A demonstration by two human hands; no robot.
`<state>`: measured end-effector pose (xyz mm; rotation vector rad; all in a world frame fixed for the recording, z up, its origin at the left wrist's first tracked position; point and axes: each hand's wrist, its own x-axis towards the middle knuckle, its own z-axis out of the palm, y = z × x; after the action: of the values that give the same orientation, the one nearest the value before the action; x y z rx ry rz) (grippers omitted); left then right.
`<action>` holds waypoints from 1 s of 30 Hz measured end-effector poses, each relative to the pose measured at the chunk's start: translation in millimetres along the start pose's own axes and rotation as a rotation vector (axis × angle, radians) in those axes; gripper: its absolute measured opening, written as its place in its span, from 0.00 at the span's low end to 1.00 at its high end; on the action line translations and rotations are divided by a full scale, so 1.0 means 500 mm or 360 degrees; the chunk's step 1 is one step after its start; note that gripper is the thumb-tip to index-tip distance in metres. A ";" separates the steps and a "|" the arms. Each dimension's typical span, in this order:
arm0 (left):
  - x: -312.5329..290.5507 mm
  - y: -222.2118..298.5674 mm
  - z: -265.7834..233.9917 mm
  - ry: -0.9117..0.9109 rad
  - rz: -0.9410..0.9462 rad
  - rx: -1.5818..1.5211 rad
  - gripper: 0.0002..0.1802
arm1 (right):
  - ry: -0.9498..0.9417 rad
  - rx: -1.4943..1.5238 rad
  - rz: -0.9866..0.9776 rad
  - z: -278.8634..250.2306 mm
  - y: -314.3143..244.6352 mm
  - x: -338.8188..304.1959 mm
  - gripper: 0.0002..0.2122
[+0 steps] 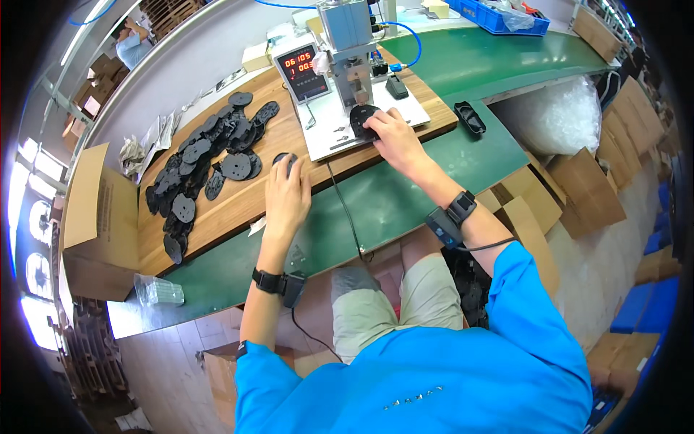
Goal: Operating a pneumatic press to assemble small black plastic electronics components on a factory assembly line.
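My right hand [397, 143] grips the edge of a black round plastic disc [360, 118] on the white base [329, 136] of a small bench press [350, 61], just below its press head. On the wooden board, my left hand [287, 199] has its fingers closed over another black disc [280, 157], which they partly hide. A heap of similar black discs [210, 148] spreads to the left of it, some stacked over one another. Beside the press column stands a control box [301, 72] with a lit red display.
The wooden board [235, 206] lies on a green worktop [463, 163]. A black cable [345, 206] hangs over the front edge. At right is a black oval tray [470, 117]; a cardboard box [97, 224] stands left. Blue bins [502, 17] are at the back.
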<state>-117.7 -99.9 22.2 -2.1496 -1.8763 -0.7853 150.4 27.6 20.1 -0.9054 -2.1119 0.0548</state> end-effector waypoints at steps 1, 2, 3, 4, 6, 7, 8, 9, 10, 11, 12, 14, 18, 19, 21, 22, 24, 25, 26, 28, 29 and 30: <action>0.029 0.038 -0.019 -0.0056 -0.0145 -0.0216 0.23 | 0.0087 0.0071 -0.0015 0.000 0.000 -0.007 0.16; 0.056 0.059 -0.028 -0.0103 -0.0292 -0.0429 0.22 | 0.0176 0.0142 -0.0042 -0.002 -0.002 -0.008 0.17; 0.070 0.048 -0.004 0.0033 -0.0246 -0.0530 0.23 | 0.0203 0.0158 -0.0153 -0.008 -0.011 -0.011 0.18; 0.080 0.064 -0.004 -0.0039 -0.0316 -0.0743 0.23 | 0.0219 0.0172 -0.0257 -0.017 -0.025 -0.035 0.19; 0.102 0.097 -0.001 -0.0172 -0.0444 -0.1176 0.25 | 0.0226 0.0191 -0.0407 -0.040 -0.065 -0.085 0.22; 0.104 0.091 0.018 -0.0276 -0.0470 -0.1336 0.27 | 0.0211 0.0211 -0.0441 -0.052 -0.085 -0.108 0.22; 0.098 0.079 0.030 -0.0466 -0.0381 -0.1448 0.24 | 0.0195 0.0231 -0.0476 -0.062 -0.099 -0.126 0.21; 0.100 0.085 0.024 -0.0613 -0.0383 -0.1502 0.23 | 0.0150 0.0200 -0.0489 -0.073 -0.104 -0.143 0.21; 0.099 0.092 0.018 -0.0760 -0.0385 -0.1554 0.23 | 0.0105 0.0170 -0.0503 -0.082 -0.107 -0.159 0.20; 0.099 0.098 0.010 -0.0829 -0.0429 -0.1526 0.20 | 0.0059 0.0139 -0.0517 -0.090 -0.106 -0.170 0.20; 0.099 0.104 0.000 -0.0903 -0.0471 -0.1494 0.18 | 0.0035 0.0132 -0.0539 -0.095 -0.104 -0.179 0.19; 0.094 0.109 0.000 -0.0982 -0.0568 -0.1486 0.16 | -0.0015 0.0117 -0.0586 -0.103 -0.099 -0.193 0.18; 0.078 0.092 0.018 -0.0931 -0.0510 -0.1321 0.19 | -0.0097 0.0155 -0.0578 -0.105 -0.099 -0.200 0.18; 0.073 0.096 0.018 -0.0852 -0.0393 -0.1192 0.19 | -0.0103 0.0158 -0.0554 -0.105 -0.102 -0.201 0.18; 0.069 0.128 -0.008 -0.0720 -0.0139 -0.0827 0.14 | -0.0115 0.0165 -0.0503 -0.104 -0.114 -0.200 0.19; 0.061 0.124 0.007 -0.0605 0.0029 -0.0622 0.12 | -0.0110 0.0212 -0.0421 -0.101 -0.117 -0.202 0.19; 0.050 0.115 0.043 -0.0370 0.0361 -0.0218 0.09 | -0.0102 0.0303 -0.0256 -0.095 -0.121 -0.204 0.20; 0.054 0.111 0.044 -0.0332 0.0374 -0.0190 0.06 | -0.0048 0.0311 -0.0193 -0.095 -0.122 -0.204 0.20; 0.075 0.089 0.048 -0.0290 0.0319 -0.0316 0.07 | 0.0007 0.0317 -0.0128 -0.095 -0.124 -0.204 0.21; 0.119 0.029 0.062 0.0016 0.0012 -0.0584 0.09 | 0.0058 0.0330 -0.0024 -0.098 -0.122 -0.211 0.21; 0.153 -0.006 0.061 0.0078 -0.0040 -0.0612 0.11 | 0.0054 0.0345 0.0008 -0.096 -0.119 -0.215 0.21; 0.188 -0.037 0.062 0.0140 -0.0087 -0.0645 0.13 | 0.0053 0.0353 0.0042 -0.095 -0.116 -0.218 0.22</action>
<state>-121.2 -0.8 38.8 -2.2421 -1.8652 -1.3491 194.2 -95.4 -2.0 -0.7957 -2.0164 0.2803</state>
